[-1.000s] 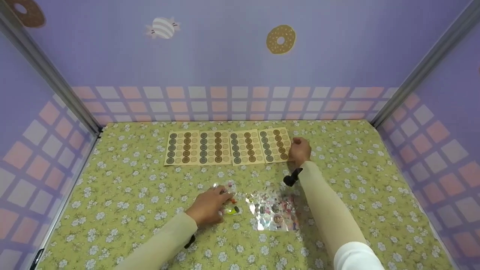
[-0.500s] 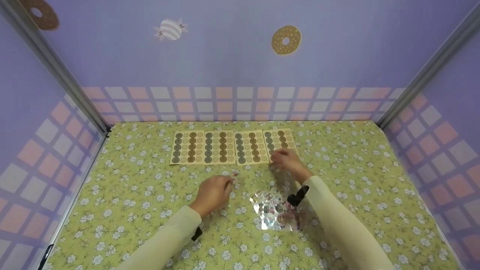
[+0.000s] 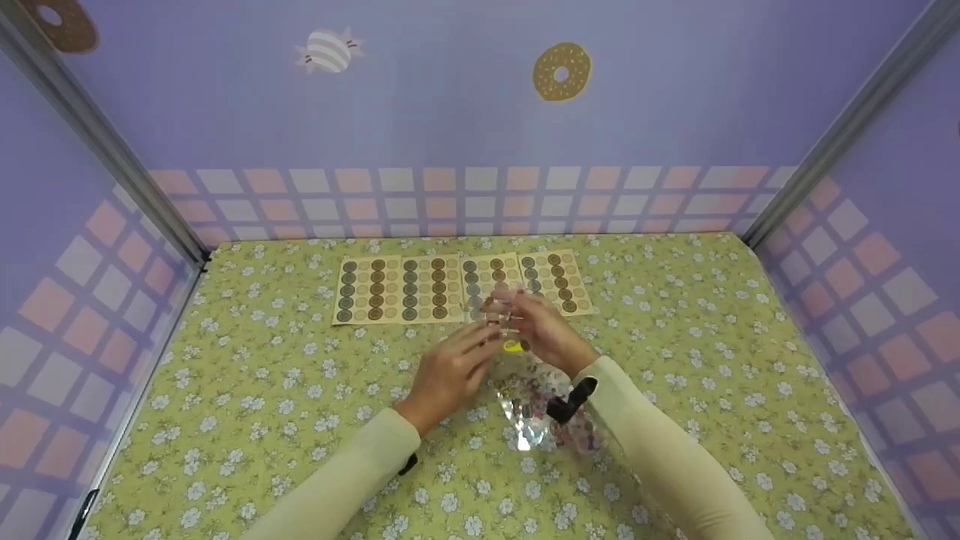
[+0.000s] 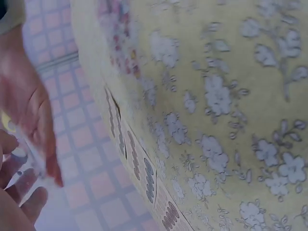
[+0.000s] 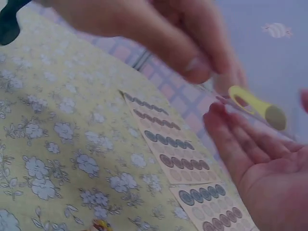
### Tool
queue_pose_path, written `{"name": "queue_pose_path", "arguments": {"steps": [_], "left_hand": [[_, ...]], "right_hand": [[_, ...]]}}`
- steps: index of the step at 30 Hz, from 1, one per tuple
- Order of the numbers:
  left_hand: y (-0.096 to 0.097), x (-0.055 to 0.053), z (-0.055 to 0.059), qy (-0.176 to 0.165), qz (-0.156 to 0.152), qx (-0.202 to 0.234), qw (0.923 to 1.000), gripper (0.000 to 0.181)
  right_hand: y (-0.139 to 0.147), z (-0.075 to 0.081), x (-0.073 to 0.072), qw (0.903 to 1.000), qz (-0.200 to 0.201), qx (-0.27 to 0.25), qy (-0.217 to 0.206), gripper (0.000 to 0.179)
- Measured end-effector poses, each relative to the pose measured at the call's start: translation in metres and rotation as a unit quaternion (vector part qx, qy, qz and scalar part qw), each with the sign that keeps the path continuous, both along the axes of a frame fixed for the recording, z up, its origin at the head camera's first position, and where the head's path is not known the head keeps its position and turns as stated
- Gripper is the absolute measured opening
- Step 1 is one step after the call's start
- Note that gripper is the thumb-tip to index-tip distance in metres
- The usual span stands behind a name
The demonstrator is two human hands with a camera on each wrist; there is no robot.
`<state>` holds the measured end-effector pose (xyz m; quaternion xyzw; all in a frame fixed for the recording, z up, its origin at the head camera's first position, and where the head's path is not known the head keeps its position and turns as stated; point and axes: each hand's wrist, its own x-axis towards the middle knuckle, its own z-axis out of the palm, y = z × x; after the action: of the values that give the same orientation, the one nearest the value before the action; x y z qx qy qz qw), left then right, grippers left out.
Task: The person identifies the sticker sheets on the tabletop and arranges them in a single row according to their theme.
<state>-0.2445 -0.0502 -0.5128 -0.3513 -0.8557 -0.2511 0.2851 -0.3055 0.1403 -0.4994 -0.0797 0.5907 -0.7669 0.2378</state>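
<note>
My left hand (image 3: 450, 367) pinches a clear plastic piece with a yellow patch (image 3: 514, 346), held up above the table. In the right wrist view its yellow ring and dark round end (image 5: 275, 117) show beside the left fingertips. My right hand (image 3: 547, 334) is right at the same plastic, palm facing it, fingers fairly straight and thumb apart. Behind both hands lie several cream sheets (image 3: 397, 321) printed with rows of dark grey, brown and pale circles; the hands partly cover the third. Below the right wrist is a shiny clear sheet (image 3: 525, 431) with small pink prints.
A yellow-green floral cloth (image 3: 300, 435) covers the table. Purple walls (image 3: 450, 112) with a checked pink and white band stand at the back and both sides. Black straps with small devices (image 3: 571, 401) are on the wrists.
My left hand has lifted the clear plastic piece from the table and moved it forward and right. My right hand has come left from the rightmost cream sheet to meet it.
</note>
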Motion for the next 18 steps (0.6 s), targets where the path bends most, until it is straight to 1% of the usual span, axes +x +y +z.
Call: {"name": "queue_pose_path", "arguments": {"steps": [2,3,4,5,6,7,8,9,10,11,12,13,14,15,16,17,18], "left_hand": [[-0.001,0.0,-0.004,0.029,-0.013,-0.012,0.9994,0.031],[-0.002,0.0,-0.005,0.034,-0.014,-0.012,0.9993,0.034],[-0.004,0.0,-0.006,0.031,-0.011,-0.007,0.9994,0.035],[-0.006,0.0,-0.007,0.021,-0.004,0.001,0.9998,0.036],[-0.007,-0.001,-0.006,0.001,0.006,0.017,0.9998,0.038],[-0.008,-0.001,-0.005,-0.034,0.02,0.042,0.9984,0.038],[-0.009,-0.002,-0.003,-0.089,0.03,0.081,0.9923,0.04],[-0.009,-0.002,0.0,-0.16,0.039,0.128,0.9781,0.042],[-0.009,-0.002,0.002,-0.233,0.044,0.184,0.954,0.044],[-0.009,-0.003,0.005,-0.303,0.046,0.242,0.9205,0.046],[-0.008,-0.004,0.008,-0.364,0.049,0.297,0.8816,0.048],[-0.007,-0.005,0.01,-0.413,0.051,0.342,0.8427,0.051],[-0.006,-0.007,0.012,-0.451,0.05,0.378,0.807,0.051],[-0.006,-0.008,0.013,-0.477,0.05,0.397,0.7822,0.05],[-0.006,-0.011,0.014,-0.491,0.047,0.408,0.768,0.047],[-0.007,-0.013,0.015,-0.498,0.044,0.414,0.7606,0.045],[-0.009,-0.015,0.015,-0.501,0.045,0.416,0.7579,0.042]], "right_hand": [[0.002,0.001,-0.001,0.9997,-0.023,0.003,0.003,0.039],[0.003,0.002,-0.001,0.9995,-0.029,0.006,0.01,0.038],[0.004,0.003,-0.001,0.9993,-0.033,0.007,0.015,0.037],[0.005,0.003,-0.001,0.9992,-0.037,0.007,0.015,0.037],[0.006,0.004,-0.001,0.999,-0.041,0.005,0.016,0.037],[0.007,0.004,-0.001,0.9989,-0.044,0.0,0.015,0.038],[0.008,0.005,0.0,0.9988,-0.046,-0.007,0.016,0.038],[0.009,0.005,0.0,0.9987,-0.047,-0.012,0.017,0.039],[0.01,0.006,0.0,0.9987,-0.045,-0.014,0.017,0.039],[0.012,0.006,0.0,0.9988,-0.042,-0.016,0.018,0.039],[0.013,0.006,0.001,0.999,-0.036,-0.013,0.022,0.039],[0.013,0.006,0.001,0.9992,-0.028,-0.01,0.025,0.038],[0.014,0.006,0.001,0.9994,-0.019,-0.005,0.028,0.038],[0.014,0.006,0.002,0.9995,-0.01,-0.001,0.03,0.037],[0.014,0.007,0.001,0.9994,0.002,0.004,0.035,0.037],[0.013,0.007,0.001,0.9992,0.013,0.008,0.038,0.037],[0.012,0.008,0.001,0.9987,0.023,0.013,0.042,0.036]]}}
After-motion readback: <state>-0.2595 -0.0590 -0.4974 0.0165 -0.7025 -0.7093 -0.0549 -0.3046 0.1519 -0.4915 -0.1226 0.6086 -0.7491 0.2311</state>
